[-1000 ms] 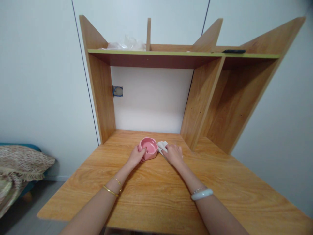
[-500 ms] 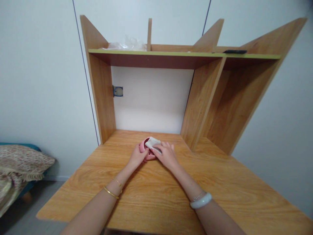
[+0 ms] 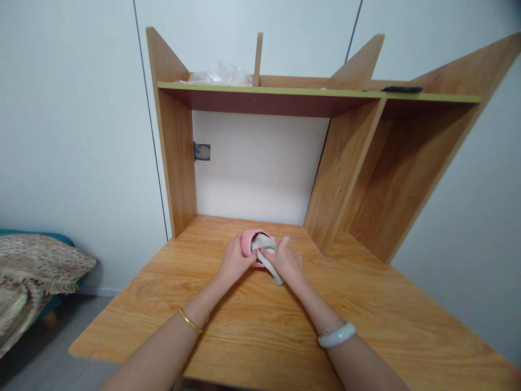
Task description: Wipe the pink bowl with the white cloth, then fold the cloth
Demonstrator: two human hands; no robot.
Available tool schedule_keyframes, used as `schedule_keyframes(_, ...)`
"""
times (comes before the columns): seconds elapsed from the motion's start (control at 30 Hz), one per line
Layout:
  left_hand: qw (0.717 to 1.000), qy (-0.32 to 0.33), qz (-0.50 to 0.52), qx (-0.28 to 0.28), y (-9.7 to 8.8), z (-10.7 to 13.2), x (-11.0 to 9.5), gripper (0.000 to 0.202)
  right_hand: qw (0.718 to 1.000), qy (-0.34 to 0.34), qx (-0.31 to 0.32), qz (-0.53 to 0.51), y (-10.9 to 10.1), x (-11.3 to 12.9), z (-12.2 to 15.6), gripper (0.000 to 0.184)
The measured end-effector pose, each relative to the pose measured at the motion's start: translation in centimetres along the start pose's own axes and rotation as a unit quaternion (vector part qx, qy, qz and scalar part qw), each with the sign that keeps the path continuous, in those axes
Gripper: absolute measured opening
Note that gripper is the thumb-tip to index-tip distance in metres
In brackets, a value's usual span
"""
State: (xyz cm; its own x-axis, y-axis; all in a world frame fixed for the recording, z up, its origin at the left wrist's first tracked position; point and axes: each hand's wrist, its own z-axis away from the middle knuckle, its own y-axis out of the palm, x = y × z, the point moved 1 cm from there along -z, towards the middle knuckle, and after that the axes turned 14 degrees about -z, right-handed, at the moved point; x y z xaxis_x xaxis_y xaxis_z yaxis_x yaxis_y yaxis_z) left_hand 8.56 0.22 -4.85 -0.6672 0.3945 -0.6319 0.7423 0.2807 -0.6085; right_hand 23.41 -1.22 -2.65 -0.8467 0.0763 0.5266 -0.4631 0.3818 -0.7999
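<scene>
Nearest the camera, two bare forearms reach forward over the wooden worktop. The left wrist carries thin gold bangles, the right a pale bangle beside a fine chain.

Farther out, about mid-worktop, the left hand grips the near rim of a pink ashtray, its fingers curled closed around the edge; the ashtray is tipped up, its hollow turned toward the right hand. The right hand has its grip closed on a folded white cloth, pressing the upper end into the ashtray's hollow while the lower end hangs out beneath the fingers toward the worktop. The two hands are nearly touching across the ashtray.

Beyond them, at the back of the worktop, stands a wooden hutch with upright side panels and a green-edged shelf across the top. On that shelf lies crumpled clear plastic at the left and a flat dark object at the right. A wall socket shows on the white wall inside the hutch's open bay.

Off to the far left, low down, a patterned blanket lies over a bed.
</scene>
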Motion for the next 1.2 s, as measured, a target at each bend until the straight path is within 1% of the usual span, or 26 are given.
schedule_keyframes(0.13,0.999,0.032,-0.028,0.008,-0.5,0.3,-0.9,0.055,0.999,0.018,0.02,-0.042,0.8,-0.3,-0.6,0.046)
schedule_keyframes(0.23,0.994,0.054,-0.088,0.029,-0.9,0.5,-1.9,0.06,0.998,0.019,0.007,-0.062,0.7,-0.8,-1.0,0.042)
schedule_keyframes(0.3,0.989,0.054,-0.128,0.044,-1.1,0.7,-2.5,0.063,0.999,-0.004,-0.02,-0.048,0.3,-1.0,-1.0,0.041)
schedule_keyframes(0.4,0.984,0.044,-0.165,0.059,-1.5,0.9,-3.0,0.063,0.995,-0.07,-0.063,-0.022,-0.3,-0.9,-0.9,0.04)
schedule_keyframes(0.47,0.98,0.047,-0.183,0.066,-1.7,1.1,-3.2,0.064,0.992,-0.103,-0.074,-0.023,-0.4,-0.8,-0.7,0.04)
schedule_keyframes(0.53,0.973,0.051,-0.211,0.079,-2.0,1.2,-3.4,0.069,0.993,-0.098,-0.06,-0.034,-0.1,-1.0,-0.7,0.042)
schedule_keyframes(0.6,0.965,0.058,-0.239,0.091,-2.3,1.3,-3.7,0.073,0.996,-0.063,-0.029,-0.055,0.4,-1.4,-0.9,0.044)
schedule_keyframes(0.67,0.961,0.067,-0.252,0.096,-2.5,1.4,-3.8,0.073,0.995,-0.039,0.002,-0.095,1.0,-1.8,-1.1,0.046)
schedule_keyframes(0.7,0.96,0.071,-0.253,0.095,-2.5,1.4,-3.8,0.072,0.992,-0.039,0.013,-0.118,1.3,-2.0,-1.2,0.047)
schedule_keyframes(0.8,0.963,0.085,-0.244,0.084,-2.6,1.2,-3.5,0.07,0.981,-0.077,0.03,-0.177,1.8,-2.3,-1.3,0.05)
schedule_keyframes(0.9,0.969,0.094,-0.225,0.046,-2.5,0.8,-2.8,0.068,0.969,-0.123,0.034,-0.213,2.0,-2.4,-1.2,0.057)
schedule_keyframes(1.0,0.98,0.072,-0.182,0.022,-2.2,0.3,-1.6,0.073,0.963,-0.129,0.028,-0.235,2.2,-2.7,-1.2,0.066)
schedule_keyframes(1.1,0.993,0.05,-0.101,0.041,-1.6,0.0,-0.3,0.085,0.96,-0.108,0.025,-0.258,2.6,-3.2,-1.4,0.07)
schedule_keyframes(1.17,0.996,0.06,-0.022,0.07,-1.0,0.0,0.3,0.088,0.953,-0.102,0.018,-0.286,2.8,-3.4,-1.6,0.072)
schedule_keyframes(1.2,0.993,0.072,0.024,0.091,-0.6,0.1,0.5,0.086,0.947,-0.102,0.014,-0.304,2.9,-3.5,-1.6,0.073)
